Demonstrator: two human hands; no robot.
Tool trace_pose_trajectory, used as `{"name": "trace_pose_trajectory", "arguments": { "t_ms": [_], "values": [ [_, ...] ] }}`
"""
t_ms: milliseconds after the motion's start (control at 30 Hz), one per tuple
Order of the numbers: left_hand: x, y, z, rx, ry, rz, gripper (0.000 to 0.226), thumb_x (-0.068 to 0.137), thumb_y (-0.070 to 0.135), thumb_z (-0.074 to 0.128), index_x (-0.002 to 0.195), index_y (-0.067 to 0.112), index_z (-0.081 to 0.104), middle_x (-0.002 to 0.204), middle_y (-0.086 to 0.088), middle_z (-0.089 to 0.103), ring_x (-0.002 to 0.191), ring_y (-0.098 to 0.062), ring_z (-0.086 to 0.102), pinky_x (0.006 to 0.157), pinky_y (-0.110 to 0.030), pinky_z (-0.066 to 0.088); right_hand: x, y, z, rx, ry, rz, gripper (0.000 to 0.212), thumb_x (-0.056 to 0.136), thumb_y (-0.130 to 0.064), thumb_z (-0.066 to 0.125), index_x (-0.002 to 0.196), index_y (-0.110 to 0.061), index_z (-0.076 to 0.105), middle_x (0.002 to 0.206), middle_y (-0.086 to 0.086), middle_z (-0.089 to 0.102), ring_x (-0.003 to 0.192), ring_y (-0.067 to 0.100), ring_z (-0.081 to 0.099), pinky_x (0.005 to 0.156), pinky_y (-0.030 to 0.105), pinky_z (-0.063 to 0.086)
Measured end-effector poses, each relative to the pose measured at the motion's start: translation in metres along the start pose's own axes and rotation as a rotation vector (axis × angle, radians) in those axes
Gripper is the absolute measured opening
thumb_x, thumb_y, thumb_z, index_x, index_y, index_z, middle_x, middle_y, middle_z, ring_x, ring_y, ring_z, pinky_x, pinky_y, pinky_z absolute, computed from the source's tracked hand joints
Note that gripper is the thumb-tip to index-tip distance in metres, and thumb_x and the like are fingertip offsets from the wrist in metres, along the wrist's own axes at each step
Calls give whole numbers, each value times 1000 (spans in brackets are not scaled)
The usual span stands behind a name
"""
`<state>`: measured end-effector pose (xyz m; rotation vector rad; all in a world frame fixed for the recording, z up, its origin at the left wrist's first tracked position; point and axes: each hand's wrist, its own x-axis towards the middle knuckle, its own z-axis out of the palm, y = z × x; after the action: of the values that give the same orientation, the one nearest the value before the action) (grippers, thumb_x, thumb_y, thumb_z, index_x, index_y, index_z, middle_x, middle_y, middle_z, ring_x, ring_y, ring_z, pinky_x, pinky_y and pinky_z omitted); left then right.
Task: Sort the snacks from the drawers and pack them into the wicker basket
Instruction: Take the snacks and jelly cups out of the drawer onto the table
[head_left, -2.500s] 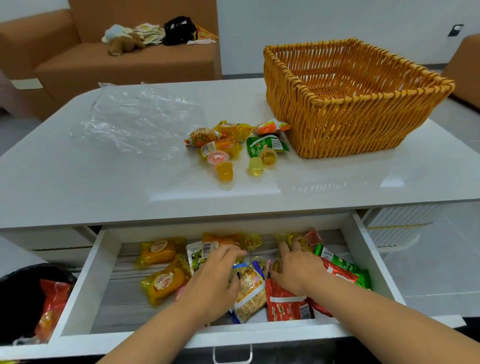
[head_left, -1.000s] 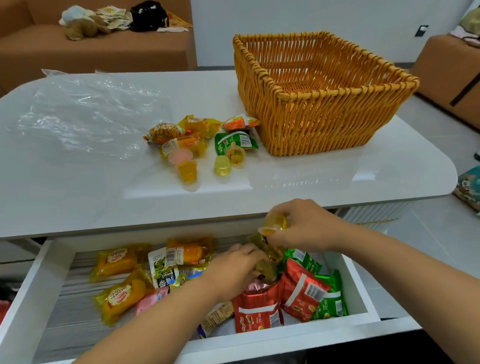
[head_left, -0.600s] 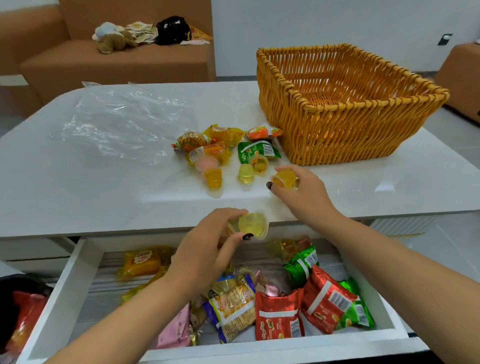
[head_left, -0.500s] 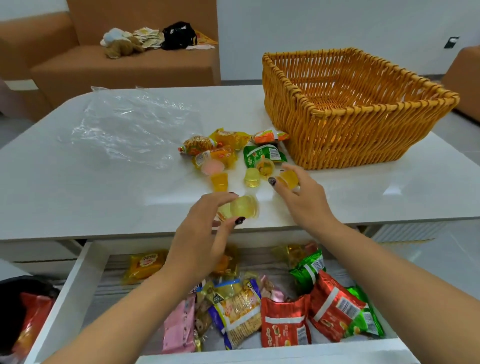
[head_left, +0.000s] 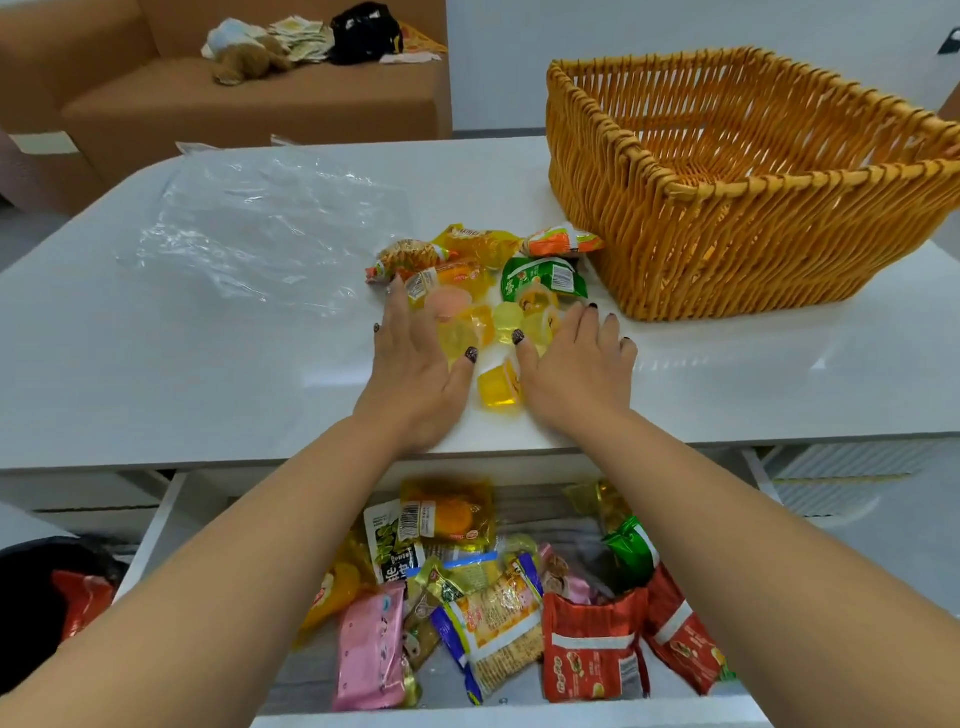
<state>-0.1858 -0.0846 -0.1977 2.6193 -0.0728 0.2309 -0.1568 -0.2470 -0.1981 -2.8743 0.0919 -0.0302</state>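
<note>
Head cam has your two hands flat on the white bench, fingers spread and gripping nothing. Your left hand (head_left: 415, 364) and right hand (head_left: 576, 366) bracket the little heap of yellow jelly cups (head_left: 470, 327); one tipped yellow jelly cup (head_left: 498, 387) lies between your wrists. Behind those sit crinkly foil snack packets (head_left: 543, 278), just beside the woven orange wicker basket (head_left: 737, 202). Below, the open white drawer (head_left: 156, 525) is full of packets.

wicker basket (head_left: 727, 218): right side cut off | jelly cups (head_left: 467, 332): blurred
</note>
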Motion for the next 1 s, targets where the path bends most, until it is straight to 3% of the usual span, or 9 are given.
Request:
{"name": "trace_pose_trajectory", "arguments": {
  "t_ms": [167, 233, 333, 433, 633, 833, 933, 1000],
  "values": [
    [-4, 0, -3, -243, 75, 124, 85, 90, 59, 37, 151, 30, -15, 160, 6, -21, 144, -5, -27, 119, -38, -11, 5, -1, -2, 144, 75, -3, 73, 98, -54, 21, 152, -6, 10, 158, 10, 17, 145, 32, 10, 115, 51, 9],
    [-9, 0, -3, -199, 55, 183, 103, 80, 75, 40, 152, 29, -18, 160, 3, -26, 143, -7, -31, 118, -39, -13, -1, 6, -6, 304, 115, -51, 68, 99, -48, 26, 153, -9, 12, 159, 7, 18, 146, 28, 11, 116, 48, 10],
    [-6, 1, 0, -72, 28, 139, 120, 71, 85, 43, 150, 27, -27, 158, -3, -33, 143, -14, -33, 119, -44, -13, -16, 18, -10, 386, 127, -222, 62, 100, -39, 29, 153, -12, 15, 159, 7, 18, 147, 25, 9, 120, 40, 9],
    [0, 2, 1, -84, 47, 57, 109, 84, 69, 50, 143, 32, -34, 157, -5, -35, 144, -15, -31, 119, -44, -11, -22, 20, -7, 228, 86, -324, 59, 102, -38, 30, 154, -19, 8, 161, 6, 11, 148, 25, 2, 119, 38, 8],
    [4, -2, 4, -72, 99, -27, 100, 95, 49, 51, 149, 18, -28, 158, -8, -31, 146, -20, -27, 119, -39, -8, -18, 11, -1, 70, -8, -246, 66, 100, -47, 24, 152, -27, -11, 162, 10, -1, 148, 28, -6, 118, 43, 6],
    [-17, 2, -1, -30, 91, 36, 93, 98, 48, 45, 148, 17, -27, 156, 2, -34, 143, -8, -27, 120, -30, -7, -43, 19, -7, 35, -1, -376, 68, 101, -43, 23, 151, -20, -16, 161, 14, -5, 148, 29, -4, 121, 41, 7],
    [-41, 2, -7, 46, 6, 74, 84, 101, 47, 35, 146, 17, -30, 149, 5, -39, 142, -9, -30, 121, -32, -11, -78, 35, -15, -37, -68, -509, 69, 93, -54, 5, 144, -21, -29, 160, 11, -15, 148, 26, -14, 121, 37, 0],
    [-64, 2, -11, 62, -47, 147, 80, 102, 47, 30, 143, 20, -32, 151, 5, -39, 141, -7, -34, 120, -31, -14, -104, 54, -27, -76, -137, -585, 71, 91, -56, 4, 142, -22, -31, 157, 5, -26, 144, 20, -27, 120, 33, -9]
  ]
}}
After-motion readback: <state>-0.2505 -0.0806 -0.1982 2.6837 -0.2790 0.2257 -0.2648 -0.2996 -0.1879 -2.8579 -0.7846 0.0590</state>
